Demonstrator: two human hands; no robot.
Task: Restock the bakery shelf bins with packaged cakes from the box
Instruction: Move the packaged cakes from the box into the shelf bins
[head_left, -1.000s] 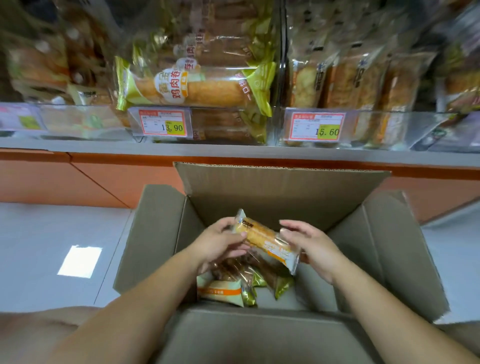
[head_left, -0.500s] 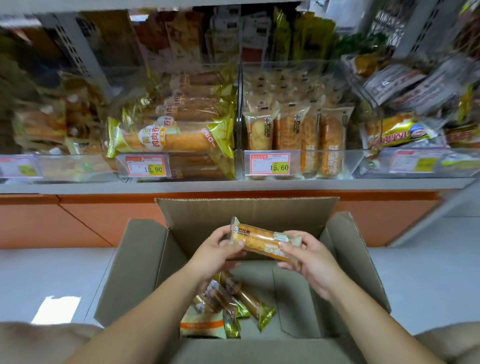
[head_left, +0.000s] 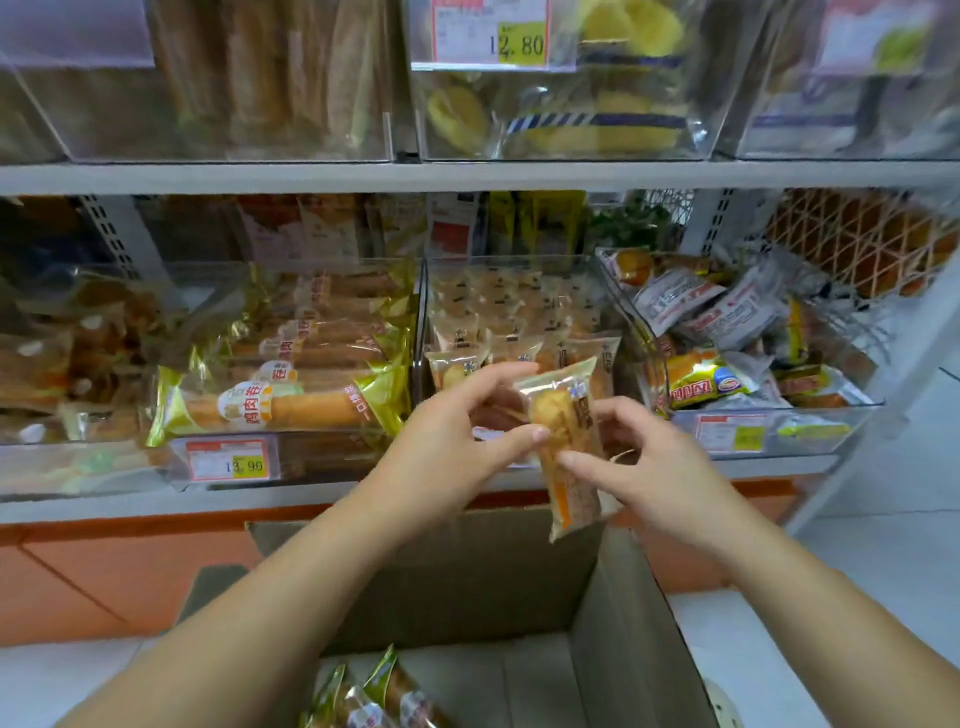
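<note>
A packaged cake (head_left: 569, 447) in a clear wrapper with an orange stripe stands nearly upright in front of the middle clear bin (head_left: 519, 322), which holds several like packs. My left hand (head_left: 457, 441) pinches its upper part between thumb and fingers. My right hand (head_left: 639, 462) holds its lower right side with fingertips. Below them the open cardboard box (head_left: 623, 623) shows a few gold-wrapped packs (head_left: 363, 701) on its bottom.
The left bin (head_left: 291, 374) holds long gold-wrapped rolls behind a 13.90 tag. The right bin (head_left: 743, 338) is filled with mixed grey and yellow packs. An upper shelf (head_left: 467, 176) carries more clear bins. The white floor (head_left: 883, 545) lies to the right.
Both hands lifted the cake out of the box and up to the front of the middle bin, turning it from lying crosswise to nearly upright. The view tilted up to the shelves.
</note>
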